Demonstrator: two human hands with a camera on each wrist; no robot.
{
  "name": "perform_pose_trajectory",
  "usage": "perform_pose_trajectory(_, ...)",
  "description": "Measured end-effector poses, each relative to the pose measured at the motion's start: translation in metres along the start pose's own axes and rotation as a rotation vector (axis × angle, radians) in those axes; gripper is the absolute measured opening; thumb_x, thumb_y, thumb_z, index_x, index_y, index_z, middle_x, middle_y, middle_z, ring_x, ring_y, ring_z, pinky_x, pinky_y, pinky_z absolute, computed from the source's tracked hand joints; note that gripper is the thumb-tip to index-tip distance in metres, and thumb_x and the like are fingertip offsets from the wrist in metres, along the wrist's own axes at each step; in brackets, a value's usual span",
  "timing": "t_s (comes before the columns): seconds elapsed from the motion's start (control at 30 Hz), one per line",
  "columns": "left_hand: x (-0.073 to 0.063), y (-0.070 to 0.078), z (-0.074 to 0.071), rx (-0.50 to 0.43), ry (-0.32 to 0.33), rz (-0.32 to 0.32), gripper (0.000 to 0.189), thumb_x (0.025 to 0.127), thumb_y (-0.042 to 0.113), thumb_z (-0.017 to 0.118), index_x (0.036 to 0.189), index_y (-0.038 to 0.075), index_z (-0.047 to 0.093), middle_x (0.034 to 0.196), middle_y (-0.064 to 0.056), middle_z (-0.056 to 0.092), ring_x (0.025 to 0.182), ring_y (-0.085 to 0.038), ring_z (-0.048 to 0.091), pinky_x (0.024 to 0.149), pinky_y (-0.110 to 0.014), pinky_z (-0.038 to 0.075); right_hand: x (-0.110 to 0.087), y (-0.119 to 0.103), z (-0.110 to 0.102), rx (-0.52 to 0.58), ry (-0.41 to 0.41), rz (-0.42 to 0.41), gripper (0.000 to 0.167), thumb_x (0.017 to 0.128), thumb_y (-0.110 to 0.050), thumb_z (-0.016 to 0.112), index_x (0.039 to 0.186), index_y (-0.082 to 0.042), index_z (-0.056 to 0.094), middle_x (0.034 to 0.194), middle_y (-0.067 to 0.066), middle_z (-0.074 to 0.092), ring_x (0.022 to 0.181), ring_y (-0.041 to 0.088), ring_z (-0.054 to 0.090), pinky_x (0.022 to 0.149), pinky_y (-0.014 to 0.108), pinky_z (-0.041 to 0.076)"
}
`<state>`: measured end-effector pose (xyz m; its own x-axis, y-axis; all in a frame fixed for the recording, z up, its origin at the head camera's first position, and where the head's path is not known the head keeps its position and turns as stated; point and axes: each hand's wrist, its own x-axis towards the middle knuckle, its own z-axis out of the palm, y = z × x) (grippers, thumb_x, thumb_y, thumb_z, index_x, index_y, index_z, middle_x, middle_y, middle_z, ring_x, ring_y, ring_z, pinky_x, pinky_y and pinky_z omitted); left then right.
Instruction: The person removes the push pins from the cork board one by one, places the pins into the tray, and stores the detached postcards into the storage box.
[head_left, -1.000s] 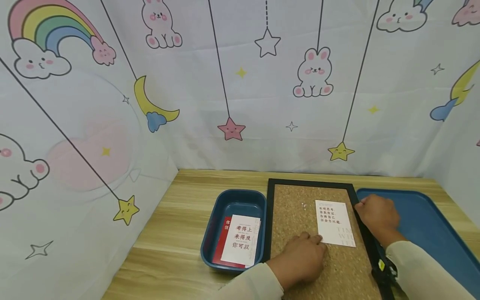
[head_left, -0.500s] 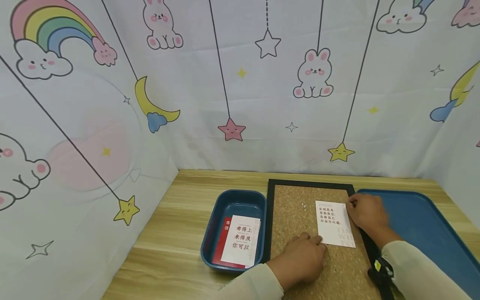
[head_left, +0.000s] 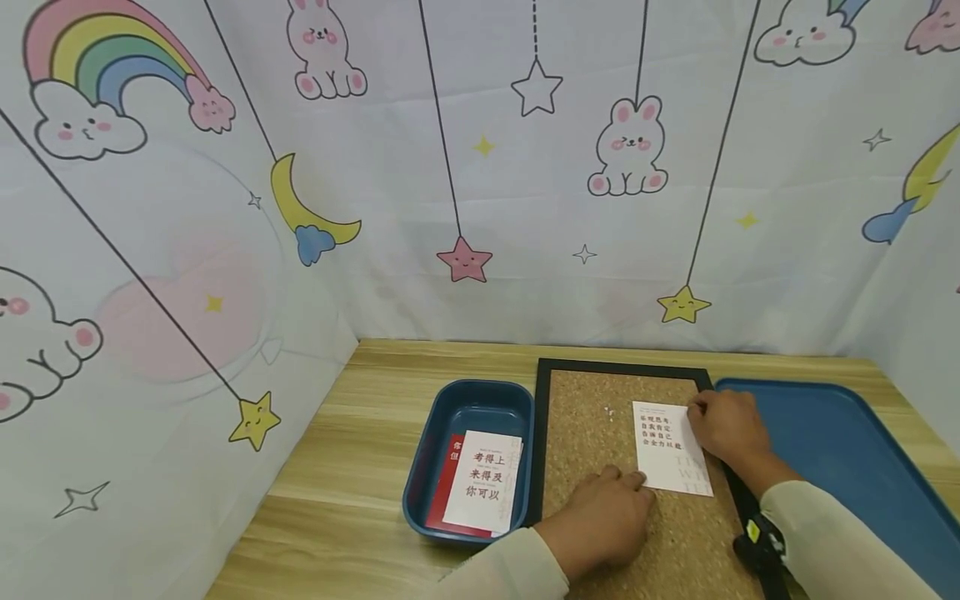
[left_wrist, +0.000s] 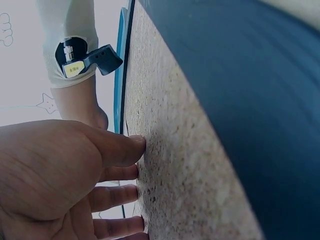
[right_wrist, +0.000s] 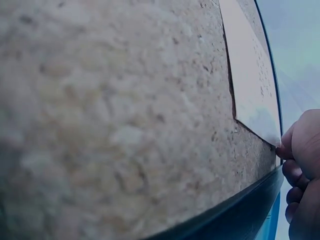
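Note:
A white card [head_left: 667, 446] printed with dark red lettering lies on a cork board [head_left: 585, 433] with a black frame. My left hand [head_left: 600, 517] rests on the cork, fingertips at the card's lower left corner; in the left wrist view its fingers [left_wrist: 115, 197] extend to the board. My right hand [head_left: 727, 429] is at the card's upper right corner with its fingers curled. In the right wrist view, thumb and finger pinch right at a corner of the card [right_wrist: 252, 85]. I cannot tell whether something small is between them.
Left of the board stands a deep blue tray [head_left: 420, 467] with a white card [head_left: 480, 479] and a red card [head_left: 444, 492] inside. A larger blue tray [head_left: 847, 467] lies to the right. A patterned white cloth [head_left: 525, 308] hangs behind the wooden table [head_left: 322, 483].
My right hand has moved left from the board's right frame to the card's upper right corner. My left hand stays in place.

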<state>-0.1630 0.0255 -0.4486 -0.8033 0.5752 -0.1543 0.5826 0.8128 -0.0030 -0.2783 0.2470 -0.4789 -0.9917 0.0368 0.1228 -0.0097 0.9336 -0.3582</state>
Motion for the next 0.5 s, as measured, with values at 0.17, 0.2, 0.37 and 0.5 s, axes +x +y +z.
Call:
perform_pose_trajectory(0.17, 0.0, 0.0, 0.001, 0.002, -0.002, -0.001, 0.035, 0.096, 0.041, 0.067, 0.13, 0.033, 0.066, 0.143, 0.017, 0.052, 0.125, -0.012, 0.051, 0.094, -0.034, 0.048, -0.001, -0.001, -0.002, 0.021, 0.008, -0.015, 0.029, 0.101, -0.016, 0.055, 0.117, 0.005, 0.068, 0.108, 0.027, 0.063, 0.105, 0.052, 0.05, 0.079, 0.061, 0.044)
perform_pose_trajectory(0.2, 0.0, 0.0, 0.001, 0.002, -0.003, -0.003, 0.035, 0.096, 0.041, 0.067, 0.13, 0.033, 0.066, 0.143, 0.017, 0.052, 0.125, -0.012, 0.051, 0.094, -0.034, 0.048, -0.002, -0.001, -0.002, 0.027, 0.014, -0.019, 0.029, 0.101, -0.015, 0.055, 0.118, 0.005, 0.067, 0.107, 0.027, 0.063, 0.105, 0.052, 0.05, 0.078, 0.061, 0.044)
perform_pose_trajectory(0.37, 0.0, 0.0, 0.0, 0.005, -0.002, -0.006, 0.035, 0.097, 0.041, 0.067, 0.131, 0.033, 0.066, 0.144, 0.017, 0.052, 0.126, -0.012, 0.05, 0.094, -0.034, 0.048, -0.004, -0.006, -0.008, 0.09, 0.031, -0.023, 0.032, 0.1, -0.013, 0.051, 0.12, 0.007, 0.065, 0.107, 0.026, 0.066, 0.097, 0.046, 0.057, 0.072, 0.055, 0.048)
perform_pose_trajectory(0.5, -0.001, 0.0, 0.0, -0.001, 0.0, -0.005, 0.036, 0.097, 0.04, 0.067, 0.131, 0.033, 0.066, 0.144, 0.016, 0.052, 0.127, -0.012, 0.05, 0.095, -0.035, 0.049, -0.006, -0.01, -0.017, 0.178, -0.021, 0.003, 0.037, 0.101, -0.014, 0.048, 0.127, 0.01, 0.06, 0.113, 0.028, 0.065, 0.09, 0.04, 0.063, 0.068, 0.05, 0.051)
